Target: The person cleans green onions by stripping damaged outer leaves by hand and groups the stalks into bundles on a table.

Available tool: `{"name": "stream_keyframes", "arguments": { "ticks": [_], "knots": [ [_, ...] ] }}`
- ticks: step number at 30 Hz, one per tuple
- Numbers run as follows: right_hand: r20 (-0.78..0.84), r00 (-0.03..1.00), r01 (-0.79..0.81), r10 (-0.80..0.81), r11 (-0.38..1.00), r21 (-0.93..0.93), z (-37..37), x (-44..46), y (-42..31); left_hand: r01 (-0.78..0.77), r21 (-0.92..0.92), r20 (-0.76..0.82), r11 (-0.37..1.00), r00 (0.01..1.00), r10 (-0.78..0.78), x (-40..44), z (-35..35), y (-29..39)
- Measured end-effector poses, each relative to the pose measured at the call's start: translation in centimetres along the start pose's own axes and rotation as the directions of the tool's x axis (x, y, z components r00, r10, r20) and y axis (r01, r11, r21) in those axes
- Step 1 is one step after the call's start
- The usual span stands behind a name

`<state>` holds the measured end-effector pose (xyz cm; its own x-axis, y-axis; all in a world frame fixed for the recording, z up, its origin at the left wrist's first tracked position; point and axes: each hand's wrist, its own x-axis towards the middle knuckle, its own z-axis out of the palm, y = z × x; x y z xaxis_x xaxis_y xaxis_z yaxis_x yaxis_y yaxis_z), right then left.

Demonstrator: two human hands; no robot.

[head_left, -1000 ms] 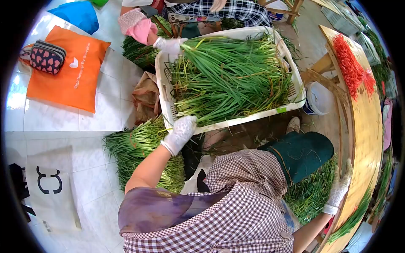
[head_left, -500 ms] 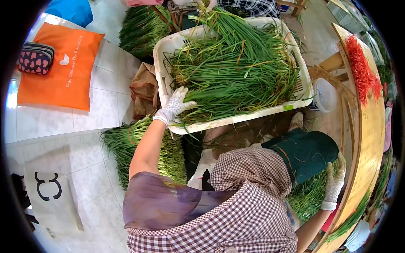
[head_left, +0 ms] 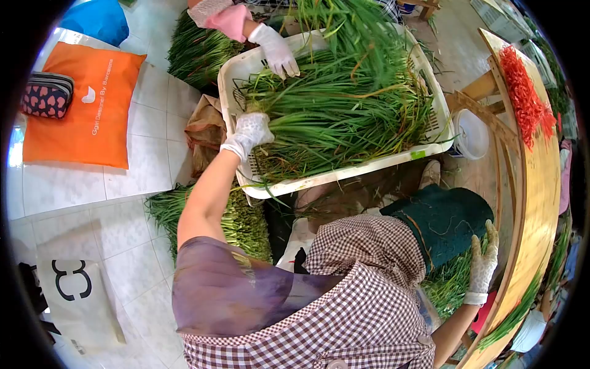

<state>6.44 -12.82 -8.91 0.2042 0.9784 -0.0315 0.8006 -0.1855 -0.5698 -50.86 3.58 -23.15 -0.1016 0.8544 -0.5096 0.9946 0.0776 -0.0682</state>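
Note:
My left hand [head_left: 252, 131], in a white glove, is closed round the stem ends of a bunch of long green stalks [head_left: 326, 123] at the left side of the white crate [head_left: 344, 177]. The leaves of that bunch lie over the other stalks in the crate. My right hand [head_left: 484, 261], also gloved, is held near the edge of the wooden table [head_left: 533, 203] with its fingers apart and nothing in it. A co-worker's gloved hand [head_left: 275, 51] is over the crate's far left corner, and a blurred bunch of stalks [head_left: 356, 31] is lifted at the far side.
Bundled stalks [head_left: 246, 224] lie left of my legs, and more [head_left: 203, 52] lie by the co-worker. Red ties [head_left: 522, 92] are on the table. A white bucket [head_left: 472, 135] stands beneath it. An orange bag [head_left: 86, 104] and a brown sack [head_left: 206, 132] are at the left.
My left hand has moved slightly up and closed on the stem ends. The co-worker's hand has come over the crate's left corner, and the far bunch has been lifted. My right hand has barely moved.

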Motion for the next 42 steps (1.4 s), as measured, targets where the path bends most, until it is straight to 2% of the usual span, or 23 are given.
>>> {"name": "stream_keyframes", "arguments": {
  "ticks": [3, 6, 7, 9, 11, 12, 15, 17, 19, 21, 23, 25, 27, 30, 31, 34, 36, 37, 38, 39, 40, 41, 42],
  "knots": [
    [-0.010, 1.000, -0.028, 0.028, 0.999, 0.035, 0.2, -0.2, 0.1, -0.032, -0.046, -0.072, 0.998, 0.997, 0.029, -1.4, -2.1, 0.8],
    [-0.008, 1.000, 0.020, -0.020, 0.999, -0.031, 1.0, -0.1, -0.1, -0.037, -0.187, 0.053, 0.982, 0.997, 0.048, -0.1, 1.9, 0.1],
    [-0.013, 1.000, 0.016, -0.016, 0.999, -0.028, 1.2, -0.1, -0.4, 0.050, -0.301, 0.227, 0.952, 0.974, 0.020, 2.2, 6.3, -1.5],
    [0.051, 0.998, 0.033, -0.032, 0.999, -0.032, 1.8, -0.3, -1.1, -0.055, -0.681, 0.168, 0.730, 0.959, 0.228, 1.5, 10.5, -2.3],
    [0.083, 0.996, 0.024, -0.017, 0.997, -0.075, 2.1, -0.4, -1.6, 0.181, -0.867, 0.302, 0.464, 0.932, 0.202, -0.1, 11.5, -1.3],
    [0.101, 0.995, 0.034, -0.025, 0.996, -0.081, 2.3, -0.5, -1.9, 0.162, -0.834, 0.221, 0.528, 0.974, 0.050, -0.4, 12.2, -0.9],
    [0.134, 0.990, 0.055, -0.046, 0.997, -0.062, 3.0, -0.2, -2.0, 0.289, -0.826, 0.342, 0.484, 0.939, 0.022, -3.5, 7.1, 1.8],
    [0.144, 0.988, 0.061, -0.055, 0.998, -0.036, 3.6, -0.3, -2.7, 0.251, -0.759, 0.323, 0.601, 0.946, 0.013, -3.0, 8.5, 2.0],
    [0.144, 0.988, 0.058, -0.052, 0.998, -0.035, 4.2, -0.3, -3.1, 0.146, -0.635, 0.331, 0.758, 0.939, 0.096, -2.5, 9.3, 2.0],
    [0.149, 0.985, 0.081, -0.086, 0.996, 0.038, 4.8, -0.3, -3.4, 0.138, -0.674, 0.290, 0.725, 0.953, 0.088, -2.6, 9.1, 1.9],
    [0.145, 0.987, 0.079, -0.075, 0.997, -0.021, 4.9, -0.3, -4.9, -0.161, -0.683, 0.168, 0.712, 0.915, 0.368, -2.9, 7.8, 1.2],
    [0.236, 0.963, 0.120, -0.131, 0.991, 0.060, 5.2, -0.3, -6.2, -0.055, -0.919, 0.094, 0.390, 0.932, 0.351, -5.3, 4.8, 2.2],
    [0.286, 0.932, 0.194, -0.223, 0.973, 0.126, 6.5, -0.3, -7.3, 0.610, -0.793, 0.549, 0.011, 0.705, 0.450, -4.0, 4.5, 2.5],
    [0.546, 0.835, -0.160, -0.063, 0.923, 0.351, 10.0, 0.2, -9.4, 0.662, -0.729, 0.439, -0.173, 0.646, 0.624, -6.0, 3.5, 6.2],
    [0.660, 0.751, -0.337, 0.005, 0.863, 0.376, 11.2, 0.6, -11.1, 0.652, -0.689, 0.464, -0.317, 0.733, 0.498, -7.5, 3.2, 8.4],
    [0.853, 0.509, -0.744, 0.118, 0.559, 0.366, 16.3, 2.0, -13.5, 0.646, -0.708, 0.526, -0.286, 0.752, 0.397, -8.1, 4.1, 12.3],
    [0.891, 0.423, -0.844, 0.166, 0.429, 0.321, 20.4, 3.4, -13.7, 0.644, -0.741, 0.588, -0.188, 0.758, 0.282, -9.2, 3.2, 15.0],
    [0.934, 0.356, -0.863, 0.030, 0.394, 0.316, 22.3, 4.1, -13.5, 0.610, -0.761, 0.565, -0.220, 0.790, 0.236, -12.9, -2.0, 17.0],
    [0.952, 0.285, -0.882, -0.109, 0.361, 0.305, 23.5, 4.8, -13.7, 0.549, -0.834, 0.537, -0.058, 0.831, 0.145, -12.1, 1.5, 18.6],
    [0.941, 0.319, -0.751, 0.116, 0.636, 0.176, 24.2, 5.2, -14.3, 0.444, -0.896, 0.436, 0.005, 0.878, 0.197, -11.2, 5.6, 20.5],
    [0.920, 0.381, -0.698, 0.089, 0.680, 0.223, 25.0, 5.1, -13.6, 0.326, -0.944, 0.329, 0.055, 0.912, 0.246, -10.2, 9.6, 22.5],
    [0.895, 0.442, -0.640, 0.061, 0.721, 0.267, 25.8, 5.0, -12.3, 0.267, -0.951, 0.233, -0.159, 0.951, 0.205, -11.0, 11.0, 23.7],
    [0.850, 0.526, -0.531, -0.033, 0.768, 0.358, 25.4, 5.4, -10.5, 0.253, -0.967, 0.246, 0.028, 0.903, 0.353, -12.6, 6.0, 22.9]
  ]
}}
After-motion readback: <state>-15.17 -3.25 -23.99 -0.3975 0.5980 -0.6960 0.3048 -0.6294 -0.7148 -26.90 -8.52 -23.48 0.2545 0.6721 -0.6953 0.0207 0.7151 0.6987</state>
